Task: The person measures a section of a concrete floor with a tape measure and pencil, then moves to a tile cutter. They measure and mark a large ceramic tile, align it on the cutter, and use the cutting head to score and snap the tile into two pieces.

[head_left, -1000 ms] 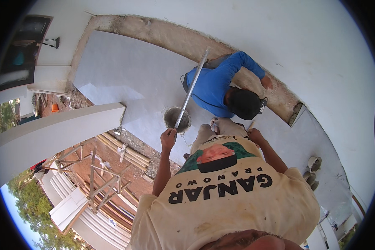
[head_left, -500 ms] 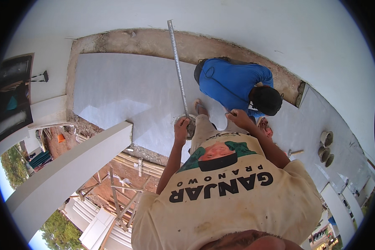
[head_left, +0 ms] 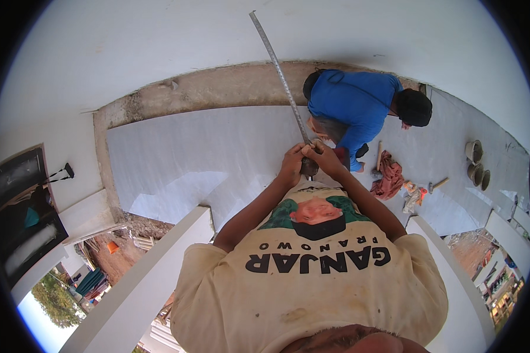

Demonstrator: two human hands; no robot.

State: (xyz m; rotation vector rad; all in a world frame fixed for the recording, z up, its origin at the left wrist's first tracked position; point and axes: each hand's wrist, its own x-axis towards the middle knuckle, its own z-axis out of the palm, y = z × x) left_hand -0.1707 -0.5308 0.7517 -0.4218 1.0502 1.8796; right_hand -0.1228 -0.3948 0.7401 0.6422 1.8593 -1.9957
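A long, narrow silver metal bar (head_left: 285,88) slants up and away from my hands toward the far wall. Its near end sits between my left hand (head_left: 291,163) and my right hand (head_left: 324,159). The fingers of both hands are closed on that end, close together in front of my shirt. Just beneath them is a dark rounded thing (head_left: 310,167), mostly hidden; what it is I cannot make out. Close by on the right, a co-worker in a blue shirt (head_left: 359,106) and black cap bends low, one arm reaching down to the floor.
Large grey tiles (head_left: 200,141) cover the floor, with a bare rough strip (head_left: 218,88) along the far wall. To the right lie a reddish cloth (head_left: 388,176), a hammer (head_left: 439,185) and several buckets (head_left: 473,152). White columns (head_left: 176,241) rise nearby.
My right hand has come across to join the left at the bar's near end. In the picture, hands and bar sit further right. The co-worker has shifted, uncovering the cloth on the floor.
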